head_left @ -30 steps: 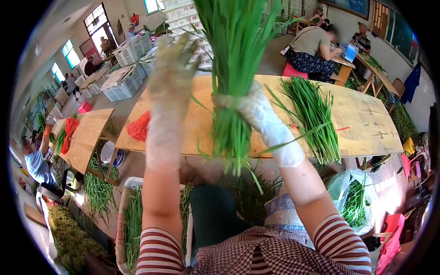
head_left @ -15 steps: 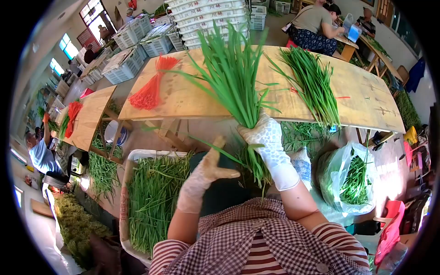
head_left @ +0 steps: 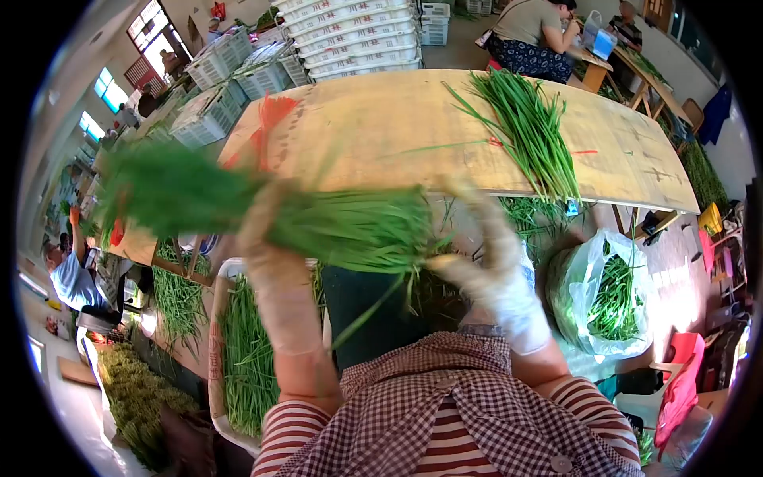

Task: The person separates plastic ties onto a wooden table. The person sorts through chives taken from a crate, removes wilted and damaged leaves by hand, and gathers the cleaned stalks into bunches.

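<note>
My gloved left hand is closed around a bunch of garlic chives. The bunch lies sideways above the table's near edge, its leafy tips smeared by motion at the left and its stem ends at the right. Beside those stem ends is my gloved right hand, fingers apart and nothing gripped; whether it touches them I cannot tell. A few loose leaves hang below. On the wooden table rests another bunch of chives with a red tie. Red ties lie at the table's left, partly hidden by the held bunch.
A white bin of loose chives stands at my left. To my right is a clear plastic bag holding greens. Stacked white crates rise behind the table. Other people sit at tables, one person at left, another at back right.
The bunch has gone from upright to sideways and passed from my right hand to my left. My right hand has let go and opened at the stem ends.
</note>
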Demonstrator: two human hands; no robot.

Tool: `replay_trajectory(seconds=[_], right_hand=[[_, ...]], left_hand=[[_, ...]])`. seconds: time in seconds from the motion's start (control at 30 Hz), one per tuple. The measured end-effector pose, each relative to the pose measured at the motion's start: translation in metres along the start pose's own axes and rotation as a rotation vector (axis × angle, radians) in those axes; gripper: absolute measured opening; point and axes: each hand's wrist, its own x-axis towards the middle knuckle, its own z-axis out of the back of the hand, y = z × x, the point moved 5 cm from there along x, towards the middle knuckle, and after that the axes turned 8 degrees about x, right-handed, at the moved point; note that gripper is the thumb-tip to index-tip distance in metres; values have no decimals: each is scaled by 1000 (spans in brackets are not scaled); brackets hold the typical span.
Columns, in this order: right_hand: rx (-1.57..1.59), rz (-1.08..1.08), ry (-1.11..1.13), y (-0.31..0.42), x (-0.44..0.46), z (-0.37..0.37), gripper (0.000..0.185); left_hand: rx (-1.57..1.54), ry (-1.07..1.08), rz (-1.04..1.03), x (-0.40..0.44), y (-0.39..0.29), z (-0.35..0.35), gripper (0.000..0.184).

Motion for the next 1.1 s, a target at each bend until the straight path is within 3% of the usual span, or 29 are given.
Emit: replay_trajectory(seconds=[0.07,0.13,0.17,0.23,0.27,0.3,0.33,0.4,0.43,0.47,0.5,0.57,0.6,0.67,0.7,0.73,0.8,0.83,0.9,0.93,0.97,1.0,1.07,1.1], right_hand=[[137,-363,-209,-41,-29,31,65],[900,-744,-256,-78,-58,0,75],[1002,-828,-163,-86,-74,-17,73],[867,-761,-31,-71,-71,-24,65],[649,-649,-1,-46,-69,-19,58],[681,-782,53,-49,-75,-13,51],[379,-783,81,-58,-65,-7,45],[527,-824,-30,-89,-77,-18,43],[864,-1002,-56,-85,-92,-17,38],[845,-878,132,-70,-89,-10,32],[764,-832,147,-70,-89,-4,29],[261,-785,-23,-106,-103,2,32],[278,-960,-178,-134,-118,8,40],[599,-804,-266,-155,-135,4,45],[747,-906,-230,-146,-135,2,48],[905,-1121,-295,-97,-110,9,44],[761,-599,-248,-61,-93,30,39],[781,-718,-246,-68,-96,31,36],[822,-957,-250,-81,-105,34,29],[997,-1008,-293,-107,-121,25,26],[753,-874,-144,-96,-117,27,21],[498,-733,-39,-85,-113,30,18],[1000,-860,-93,-87,-128,31,17],[1069,-776,-134,-92,-132,39,14]], left_hand=[[84,-182,-3,12,-2,26,32],[244,-300,38,-3,13,28,33],[320,-347,50,-8,19,25,33],[5,-99,-42,-24,9,3,35],[-136,1,-63,-38,5,-1,35],[-12,-114,73,-29,14,24,36],[81,-158,95,-32,28,34,35],[269,-214,122,-28,53,48,34],[217,-275,127,-20,59,48,31],[160,-259,153,-9,63,43,30],[127,-267,205,-10,63,50,29],[129,-368,334,-8,72,75,23],[-18,-159,330,5,80,80,24],[-317,254,319,12,90,87,26],[-97,104,273,5,84,76,24],[-162,92,233,-10,70,43,21],[-298,75,145,-29,47,-17,16],[-325,60,146,-27,50,-12,15],[-21,-68,371,-15,95,42,17],[131,-120,473,-8,111,57,19],[148,-226,406,-18,112,39,24],[30,-184,420,-13,121,38,26],[-173,-141,480,-15,144,73,29],[-238,-127,512,-8,147,87,31]])
